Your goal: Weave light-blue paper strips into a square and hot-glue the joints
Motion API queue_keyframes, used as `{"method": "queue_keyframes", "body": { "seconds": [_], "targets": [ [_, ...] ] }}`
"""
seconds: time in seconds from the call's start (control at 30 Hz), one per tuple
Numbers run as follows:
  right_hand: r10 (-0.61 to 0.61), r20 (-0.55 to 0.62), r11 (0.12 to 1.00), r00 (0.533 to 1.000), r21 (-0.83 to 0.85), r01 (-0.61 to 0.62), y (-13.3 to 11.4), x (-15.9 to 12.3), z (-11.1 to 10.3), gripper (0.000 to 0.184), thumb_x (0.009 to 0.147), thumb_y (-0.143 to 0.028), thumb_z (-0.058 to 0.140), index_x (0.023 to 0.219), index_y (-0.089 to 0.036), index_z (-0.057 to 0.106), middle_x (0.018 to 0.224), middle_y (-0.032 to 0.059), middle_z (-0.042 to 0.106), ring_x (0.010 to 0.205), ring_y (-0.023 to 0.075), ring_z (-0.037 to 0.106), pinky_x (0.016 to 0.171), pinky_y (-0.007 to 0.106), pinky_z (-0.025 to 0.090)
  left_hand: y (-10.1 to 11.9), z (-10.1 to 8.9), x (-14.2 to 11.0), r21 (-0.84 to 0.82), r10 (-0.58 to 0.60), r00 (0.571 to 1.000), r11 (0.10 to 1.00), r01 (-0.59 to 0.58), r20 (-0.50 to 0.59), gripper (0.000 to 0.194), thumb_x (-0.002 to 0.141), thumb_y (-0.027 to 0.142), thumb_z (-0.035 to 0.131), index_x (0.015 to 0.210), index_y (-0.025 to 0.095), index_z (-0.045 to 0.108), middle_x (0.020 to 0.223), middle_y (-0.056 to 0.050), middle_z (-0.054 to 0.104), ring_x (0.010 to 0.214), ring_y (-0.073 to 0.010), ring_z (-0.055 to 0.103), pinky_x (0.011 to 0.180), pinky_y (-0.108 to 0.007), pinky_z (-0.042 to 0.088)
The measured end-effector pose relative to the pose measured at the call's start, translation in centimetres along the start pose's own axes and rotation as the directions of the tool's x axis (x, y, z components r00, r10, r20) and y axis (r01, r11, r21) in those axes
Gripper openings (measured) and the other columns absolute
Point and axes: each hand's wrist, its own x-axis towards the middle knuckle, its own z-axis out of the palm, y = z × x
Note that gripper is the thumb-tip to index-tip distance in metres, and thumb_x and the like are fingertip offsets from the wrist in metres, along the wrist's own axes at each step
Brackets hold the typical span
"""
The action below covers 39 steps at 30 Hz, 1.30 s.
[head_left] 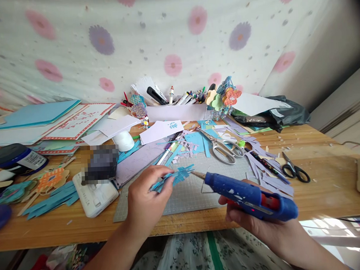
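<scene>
My left hand (149, 192) pinches a small piece of woven blue paper strips (181, 174) between thumb and fingers, above the grey cutting mat (183, 204). In my right hand (258, 227) is a blue hot glue gun (242, 194), gripped from below, with a small red light on its side. Its nozzle points left, and the tip is right beside the edge of the woven piece; I cannot tell whether they touch. Behind them lie a pen (169, 153), lilac paper scraps (191, 147) and large metal scissors (224, 151).
Black-handled scissors (296, 171) lie at the right. A white device (96, 198) with a dark phone-like object (102, 164) on it, blue strips (53, 200) and a dark jar (18, 158) stand left. A pen holder (176, 112) is at the back, beside a black plastic bag (289, 110).
</scene>
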Motion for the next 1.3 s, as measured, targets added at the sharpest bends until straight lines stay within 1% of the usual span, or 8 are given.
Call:
{"method": "queue_keyframes", "body": {
  "seconds": [0.17, 0.27, 0.4, 0.5, 0.7, 0.83, 1.0, 1.3],
  "targets": [
    [0.084, -0.354, 0.957, 0.931, 0.288, 0.024, 1.2, 1.3, 1.1, 0.025, 0.076, -0.034, 0.072, 0.098, -0.023, 0.067, 0.101, 0.0069, 0.07, 0.09, 0.0214, 0.068, 0.078, 0.03, 0.056, -0.9, 1.1, -0.7, -0.498, -0.551, 0.824, 0.682, 0.536, 0.132, 0.016, 0.07, 0.027, 0.073, 0.074, 0.016, 0.063, 0.063, 0.003, 0.062, 0.054, -0.0111, 0.056, 0.05, -0.021, 0.046],
    [0.057, -0.399, 0.931, 0.915, 0.352, 0.096, 1.9, 2.8, 2.1, 0.027, 0.075, -0.037, 0.073, 0.096, -0.022, 0.067, 0.1, 0.0072, 0.07, 0.092, 0.0225, 0.067, 0.08, 0.034, 0.055, -0.3, 2.0, -1.0, -0.663, -0.583, 0.752, 0.436, 0.608, 0.307, 0.027, 0.07, 0.027, 0.074, 0.092, 0.014, 0.065, 0.078, -0.003, 0.068, 0.063, -0.0155, 0.062, 0.057, -0.027, 0.052],
    [0.046, -0.408, 0.931, 0.912, 0.348, 0.109, 1.8, 4.0, 4.0, 0.031, 0.068, -0.034, 0.077, 0.091, -0.019, 0.063, 0.089, 0.0043, 0.069, 0.08, 0.0182, 0.066, 0.074, 0.03, 0.055, 1.2, 3.2, -1.4, -0.742, -0.574, 0.733, 0.296, 0.602, 0.365, 0.031, 0.072, 0.025, 0.073, 0.101, 0.017, 0.065, 0.088, -0.005, 0.07, 0.073, -0.0181, 0.065, 0.064, -0.03, 0.054],
    [0.006, -0.417, 0.949, 0.909, 0.289, 0.126, 1.7, 4.3, 4.6, 0.029, 0.068, -0.031, 0.076, 0.088, -0.019, 0.06, 0.08, 0.0018, 0.066, 0.07, 0.0156, 0.064, 0.063, 0.026, 0.054, 1.1, 3.2, -1.4, -0.73, -0.574, 0.755, 0.36, 0.581, 0.318, 0.026, 0.069, 0.025, 0.076, 0.092, 0.017, 0.067, 0.085, -0.003, 0.068, 0.074, -0.0156, 0.064, 0.066, -0.026, 0.053],
    [-0.101, -0.39, 0.984, 0.915, 0.097, 0.15, 1.6, 4.4, 3.8, 0.017, 0.072, -0.026, 0.067, 0.083, -0.019, 0.056, 0.077, 0.0015, 0.065, 0.065, 0.0144, 0.062, 0.058, 0.025, 0.052, -0.2, -0.7, 0.8, -0.395, -0.37, 0.844, 0.761, 0.515, 0.388, 0.045, 0.069, 0.024, 0.075, 0.111, 0.023, 0.062, 0.106, -0.007, 0.068, 0.089, -0.0195, 0.065, 0.074, -0.028, 0.054],
    [-0.129, -0.351, 0.991, 0.927, -0.023, 0.13, 1.3, 4.4, 3.6, 0.016, 0.072, -0.022, 0.065, 0.085, -0.019, 0.055, 0.076, 0.0011, 0.065, 0.07, 0.0163, 0.063, 0.062, 0.025, 0.052, 0.9, -1.6, 2.2, -0.05, -0.205, 0.853, 0.964, 0.259, 0.48, 0.053, 0.062, 0.022, 0.078, 0.113, 0.027, 0.064, 0.113, -0.004, 0.068, 0.102, -0.0229, 0.063, 0.09, -0.032, 0.049],
    [-0.172, -0.264, 0.985, 0.949, -0.063, 0.161, 0.7, 4.1, 3.3, 0.015, 0.075, -0.022, 0.064, 0.087, -0.02, 0.055, 0.083, 0.0022, 0.067, 0.076, 0.0175, 0.064, 0.068, 0.027, 0.052, 1.0, 0.5, 1.7, 0.001, -0.027, 0.903, 1.0, 0.03, 0.428, 0.008, 0.074, 0.018, 0.065, 0.076, 0.021, 0.072, 0.072, -0.001, 0.072, 0.066, -0.0162, 0.067, 0.064, -0.025, 0.052],
    [-0.138, -0.039, 0.977, 0.99, -0.168, 0.13, -0.2, 1.0, 0.2, 0.009, 0.081, -0.025, 0.062, 0.089, -0.022, 0.064, 0.082, 0.0044, 0.068, 0.074, 0.0193, 0.065, 0.06, 0.026, 0.052, -0.8, -0.3, 1.0, 0.126, 0.234, 0.961, 0.959, -0.253, 0.146, 0.023, 0.078, 0.004, 0.057, 0.091, 0.019, 0.069, 0.086, -0.003, 0.072, 0.081, -0.0154, 0.067, 0.075, -0.025, 0.052]
  ]
}}
